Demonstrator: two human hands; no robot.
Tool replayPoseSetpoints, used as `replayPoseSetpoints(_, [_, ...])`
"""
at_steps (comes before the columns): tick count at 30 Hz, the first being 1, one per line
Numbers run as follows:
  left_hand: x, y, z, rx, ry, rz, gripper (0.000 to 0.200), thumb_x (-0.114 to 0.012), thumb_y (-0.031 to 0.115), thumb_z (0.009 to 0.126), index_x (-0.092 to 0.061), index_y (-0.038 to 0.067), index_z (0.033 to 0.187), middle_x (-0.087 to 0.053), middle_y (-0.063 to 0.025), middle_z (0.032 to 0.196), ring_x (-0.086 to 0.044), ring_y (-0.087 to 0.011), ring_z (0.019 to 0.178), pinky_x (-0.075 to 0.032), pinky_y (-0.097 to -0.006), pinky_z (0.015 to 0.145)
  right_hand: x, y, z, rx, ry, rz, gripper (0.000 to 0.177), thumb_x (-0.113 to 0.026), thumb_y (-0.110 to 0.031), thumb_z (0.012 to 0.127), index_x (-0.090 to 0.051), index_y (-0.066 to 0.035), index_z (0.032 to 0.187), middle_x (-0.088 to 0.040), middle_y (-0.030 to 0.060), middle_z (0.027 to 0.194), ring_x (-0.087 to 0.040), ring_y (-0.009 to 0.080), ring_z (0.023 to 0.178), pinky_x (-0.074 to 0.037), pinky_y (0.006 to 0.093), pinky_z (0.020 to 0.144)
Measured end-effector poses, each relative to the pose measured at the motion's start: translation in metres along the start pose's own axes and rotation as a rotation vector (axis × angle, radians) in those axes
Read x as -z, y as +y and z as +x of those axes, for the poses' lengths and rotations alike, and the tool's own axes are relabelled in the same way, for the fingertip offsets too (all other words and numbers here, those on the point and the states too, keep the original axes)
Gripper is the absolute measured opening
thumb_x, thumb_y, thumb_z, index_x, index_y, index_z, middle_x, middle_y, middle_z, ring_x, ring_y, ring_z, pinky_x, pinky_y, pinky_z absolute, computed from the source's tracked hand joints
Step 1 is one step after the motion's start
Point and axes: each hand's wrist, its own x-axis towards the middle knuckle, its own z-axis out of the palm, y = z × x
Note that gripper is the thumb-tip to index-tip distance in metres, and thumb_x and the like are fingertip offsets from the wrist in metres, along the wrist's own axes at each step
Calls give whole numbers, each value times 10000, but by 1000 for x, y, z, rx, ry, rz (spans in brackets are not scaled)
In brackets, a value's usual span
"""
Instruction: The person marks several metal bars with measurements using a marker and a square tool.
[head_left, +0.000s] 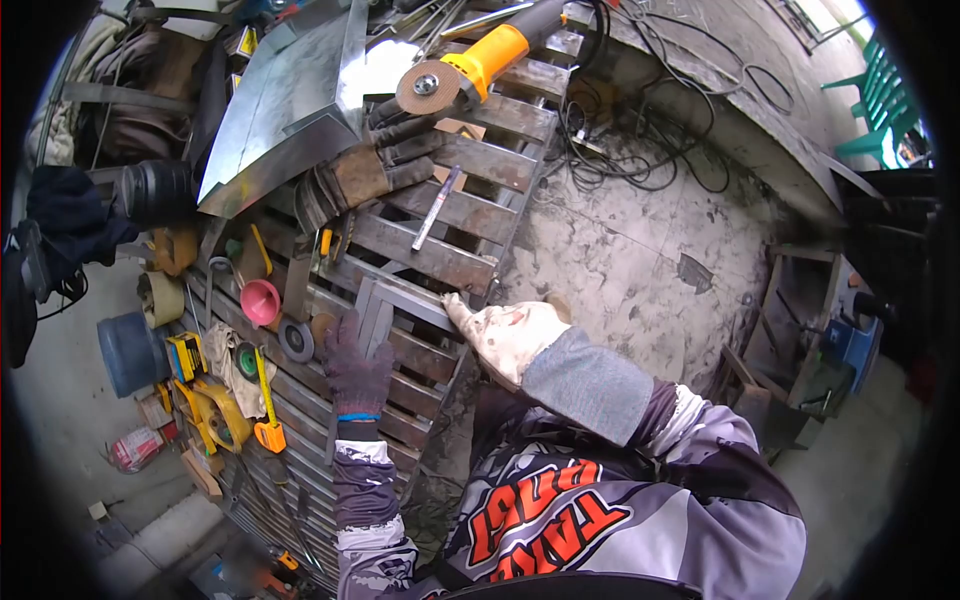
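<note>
An L-shaped piece of grey metal bar lies on the slatted metal bench top, with its corner pointing away from me. My left hand, in a dark knit glove, is closed around one leg, fingers on one side and thumb on the other. At the end of the other leg is my right hand, in a pale work glove with a grey cuff. Its fingers are bent at the bar's end, and their undersides are hidden. A grey ring-shaped disc lies beside my left hand.
A yellow angle grinder lies at the far end near a leather glove and bent sheet metal. A white marker, pink funnel and tape measure are on the bench. Black cables trail at right.
</note>
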Motion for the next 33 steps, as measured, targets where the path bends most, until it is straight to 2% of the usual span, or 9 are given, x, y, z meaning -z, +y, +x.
replayPoseSetpoints(2, [2, 2, 1, 5, -1, -17, 765, -820, 238, 797, -546, 34, 1481, -576, -265, 1450, -532, -489, 1332, -454, -577, 1141, 16, -4, 0, -58, -130, 91, 703, -448, -179, 1026, -257, -12, 1681, -706, 263, 1340, -728, 393, 1190, -580, 455, 1016])
replayPoseSetpoints(3, [1, 2, 1, 5, -2, -18, 765, -820, 238, 797, -546, 34, 1481, -576, -265, 1450, -532, -489, 1332, -454, -577, 1141, 11, -3, 0, -58, -130, 91, 703, -448, -179, 1026, -257, -12, 1681, -706, 263, 1340, -728, 393, 1190, -580, 455, 1016])
replayPoseSetpoints(5, [-2, -1, 1, 2, 22, -47, 717, -805, 230, 805, -569, 25, 1451, -580, -266, 1439, -539, -491, 1319, -459, -576, 1135, -3, 0, 0, 5, 7, -4, 694, -425, -167, 1022, -254, 18, 1669, -742, 164, 1105, -759, 275, 999, -617, 407, 905])
replayPoseSetpoints(6, [-3, -1, 1, 4, 21, -49, 717, -805, 230, 805, -569, 25, 1451, -580, -266, 1439, -539, -491, 1319, -459, -576, 1135, -2, -1, 0, 5, 4, -5, 694, -425, -167, 1022, -254, 18, 1669, -742, 164, 1105, -759, 275, 999, -617, 407, 905])
replayPoseSetpoints(11, [-2, 3, 4, 50, -14, -147, 674, -763, 223, 829, -582, 10, 1443, -575, -286, 1421, -544, -495, 1319, -462, -574, 1134, 2, -2, 1, -30, -59, 27, 684, -401, -186, 1046, -235, 0, 1682, -735, 188, 1244, -745, 327, 1099, -591, 415, 986])
replayPoseSetpoints(15, [-4, 6, 2, 128, -26, -143, 720, -768, 229, 826, -561, 44, 1490, -538, -296, 1462, -550, -497, 1322, -492, -576, 1104, 12, -10, 1, -84, -108, 11, 672, -377, -160, 1048, -240, -28, 1693, -718, 208, 1321, -719, 339, 1205, -559, 419, 1046])
replayPoseSetpoints(16, [-7, 2, 1, 82, 8, -127, 727, -777, 233, 825, -557, 61, 1496, -535, -287, 1459, -563, -495, 1305, -501, -571, 1094, 13, -9, 1, -67, -107, 42, 677, -382, -157, 1043, -240, -37, 1695, -708, 220, 1346, -713, 347, 1226, -555, 425, 1059])
replayPoseSetpoints(22, [-12, 0, -1, 17, 87, -81, 711, -790, 234, 820, -567, 59, 1472, -566, -261, 1380, -581, -483, 1270, -528, -569, 1049, 9, -9, 1, -73, -87, 19, 688, -391, -130, 1033, -233, -57, 1699, -689, 235, 1383, -703, 360, 1245, -545, 443, 1077])
replayPoseSetpoints(33, [-28, -13, -2, -54, 139, -101, 697, -791, 248, 802, -589, 94, 1450, -562, -223, 1371, -580, -463, 1244, -537, -583, 1001, 14, -13, 1, -104, -83, 67, 692, -396, -143, 1029, -236, -79, 1699, -677, 229, 1409, -692, 376, 1264, -543, 447, 1078])
